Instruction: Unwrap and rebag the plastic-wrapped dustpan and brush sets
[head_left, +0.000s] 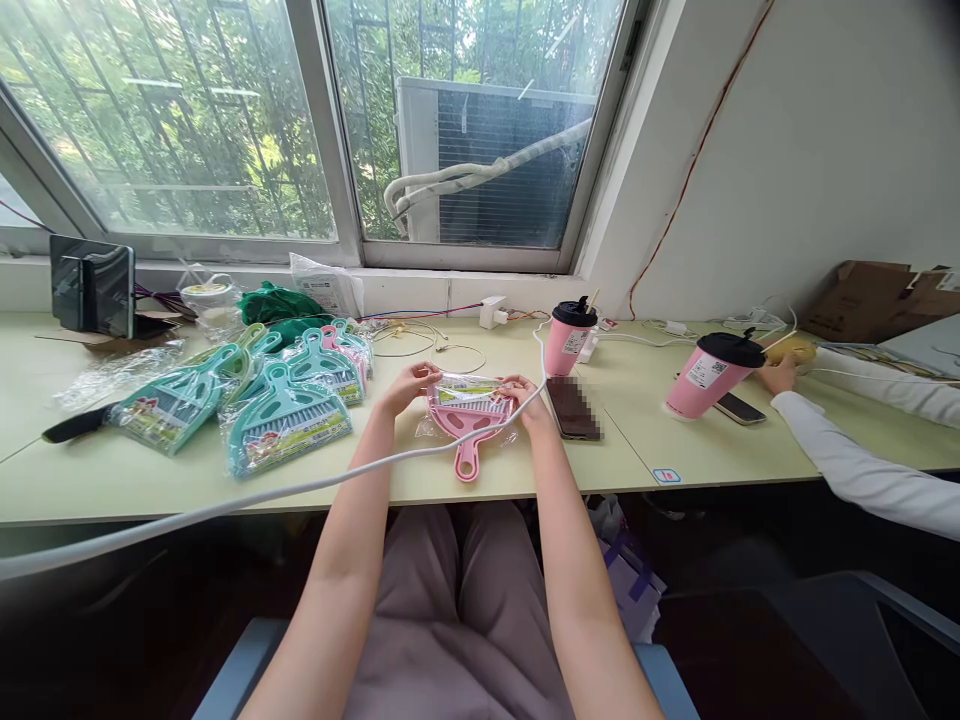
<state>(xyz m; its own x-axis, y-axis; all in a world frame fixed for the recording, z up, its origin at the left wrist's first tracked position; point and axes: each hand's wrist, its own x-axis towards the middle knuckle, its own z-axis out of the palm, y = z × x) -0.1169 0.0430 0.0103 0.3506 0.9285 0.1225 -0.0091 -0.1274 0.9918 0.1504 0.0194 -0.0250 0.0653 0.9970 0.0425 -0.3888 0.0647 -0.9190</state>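
A pink dustpan [466, 425] with a small brush and a printed label lies in front of me in a clear plastic bag, its handle pointing towards me. My left hand [409, 388] pinches the bag's upper left corner. At the upper right corner, my right hand [526, 400] has its fingers closed on the same bag. A white cable [360, 470] crosses the view in front of the dustpan and my right hand. Several bagged green dustpan sets [289, 425] lie in a pile on the left, with a pink one [341, 345] among them.
A black-handled tool [75, 424] lies left of the pile. Right of my hands are a phone [574, 408] and a lidded pink cup [568, 345]. Farther right, another pink cup [705, 380] stands near a co-worker's white sleeves [847, 460]. A tablet [91, 285] stands back left.
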